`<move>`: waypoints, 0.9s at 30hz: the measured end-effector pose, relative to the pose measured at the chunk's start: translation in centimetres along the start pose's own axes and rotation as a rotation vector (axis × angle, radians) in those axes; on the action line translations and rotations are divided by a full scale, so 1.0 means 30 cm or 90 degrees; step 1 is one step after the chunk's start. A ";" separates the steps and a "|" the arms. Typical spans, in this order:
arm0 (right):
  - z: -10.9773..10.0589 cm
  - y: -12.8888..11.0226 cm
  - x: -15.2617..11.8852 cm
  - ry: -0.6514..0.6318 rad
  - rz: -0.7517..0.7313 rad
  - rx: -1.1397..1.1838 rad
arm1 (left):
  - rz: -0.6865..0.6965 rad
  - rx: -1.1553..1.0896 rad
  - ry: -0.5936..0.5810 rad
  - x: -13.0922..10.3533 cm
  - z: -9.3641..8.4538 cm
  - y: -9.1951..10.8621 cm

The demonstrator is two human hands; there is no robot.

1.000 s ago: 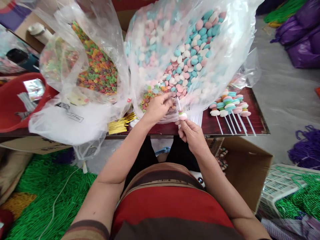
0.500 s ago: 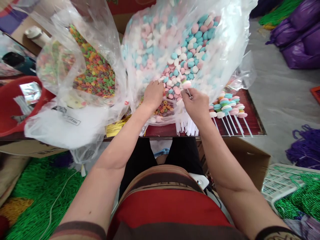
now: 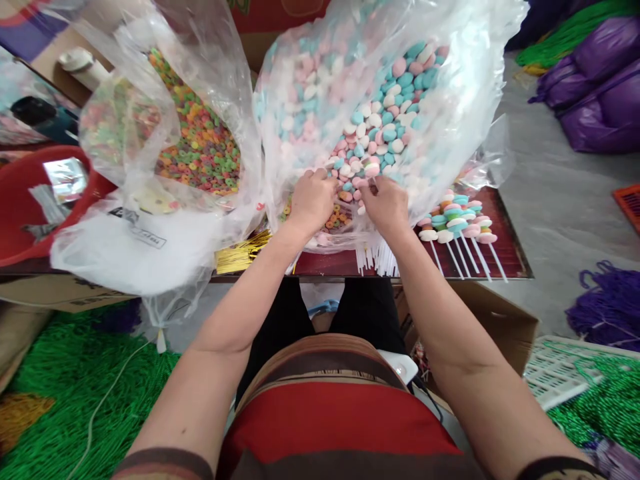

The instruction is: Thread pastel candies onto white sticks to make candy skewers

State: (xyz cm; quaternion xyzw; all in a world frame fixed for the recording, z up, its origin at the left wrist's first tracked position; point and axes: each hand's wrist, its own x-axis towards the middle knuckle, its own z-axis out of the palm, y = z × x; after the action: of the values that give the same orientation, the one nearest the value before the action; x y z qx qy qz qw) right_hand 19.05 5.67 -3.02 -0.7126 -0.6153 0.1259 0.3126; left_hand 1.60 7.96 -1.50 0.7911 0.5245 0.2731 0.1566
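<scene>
My right hand (image 3: pixel 386 208) is closed in a pinch on a candy skewer, a stick with pink, white and green sweets (image 3: pixel 371 167) at its top. To its left, my left hand (image 3: pixel 314 200) rests with curled fingers at the near edge of the pink, white and blue candies (image 3: pixel 387 137). What those fingers hold, if anything, is hidden. Both hands are at the mouth of a large clear plastic bag (image 3: pixel 465 87) full of these candies. Small ring-shaped sweets (image 3: pixel 340 219) lie in the plastic between my wrists.
Finished candy sticks (image 3: pixel 457 220) lie at the table's right end, beside a bundle of bare white sticks (image 3: pixel 377 259). Yellow twist ties (image 3: pixel 241 253) lie to the left. Further left are a bag of colourful ring sweets (image 3: pixel 200 147) and a red basin (image 3: pixel 15 240).
My right hand has moved slightly left, and its stick stands more upright with the sweets on top. My left hand has shifted a little right and stays at the candies. The view has tilted slightly.
</scene>
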 end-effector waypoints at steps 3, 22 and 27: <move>-0.031 0.010 -0.034 0.040 0.030 0.078 | 0.005 -0.011 -0.011 0.061 0.054 0.021; -0.069 -0.086 -0.159 0.052 0.031 0.260 | -0.203 -0.724 0.025 -0.144 0.027 0.129; -0.105 -0.122 -0.208 0.004 0.018 0.303 | -0.223 -0.688 0.056 -0.168 0.010 0.145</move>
State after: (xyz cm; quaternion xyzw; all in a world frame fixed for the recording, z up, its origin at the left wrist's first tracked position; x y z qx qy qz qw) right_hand 16.59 -1.03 0.34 -0.6280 -0.5570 0.2696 0.4720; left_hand 3.52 1.61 -0.77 0.4876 0.4395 0.5051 0.5603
